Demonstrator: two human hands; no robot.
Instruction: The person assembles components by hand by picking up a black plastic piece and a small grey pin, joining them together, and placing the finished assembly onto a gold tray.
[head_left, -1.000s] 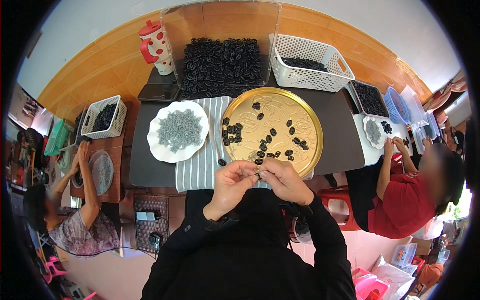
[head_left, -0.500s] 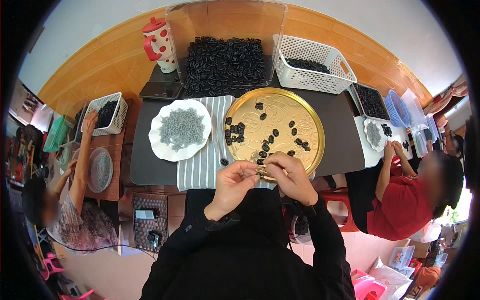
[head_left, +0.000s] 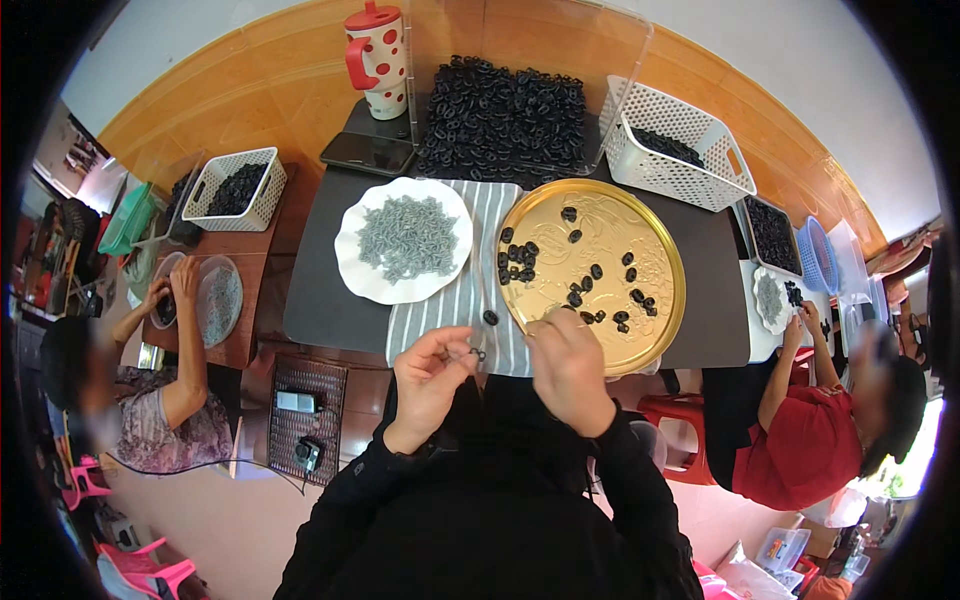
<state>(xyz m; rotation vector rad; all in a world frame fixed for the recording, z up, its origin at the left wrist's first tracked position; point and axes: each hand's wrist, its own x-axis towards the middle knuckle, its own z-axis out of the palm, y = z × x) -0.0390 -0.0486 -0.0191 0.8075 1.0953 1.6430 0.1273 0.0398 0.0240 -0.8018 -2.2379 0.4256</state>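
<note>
A long curved wooden counter runs across the room, and on it lies a dark table mat with a grey striped cloth over its middle. At the far edge sits a big heap of black rings, with a white slotted basket to its right and a red spotted jug to its left. Nearer, a round gold tray carries scattered black pieces, and just beside it on the left a white plate holds a pile of small grey parts. A person in red sits at the right, another person at the left. The left hand hovers over the cloth's near edge, thumb and forefinger pinched on a small dark ring; it is too tiny to tell more. The right hand rests at the tray's near rim, fingers curled down toward the black pieces; I cannot tell whether it grips one.
</note>
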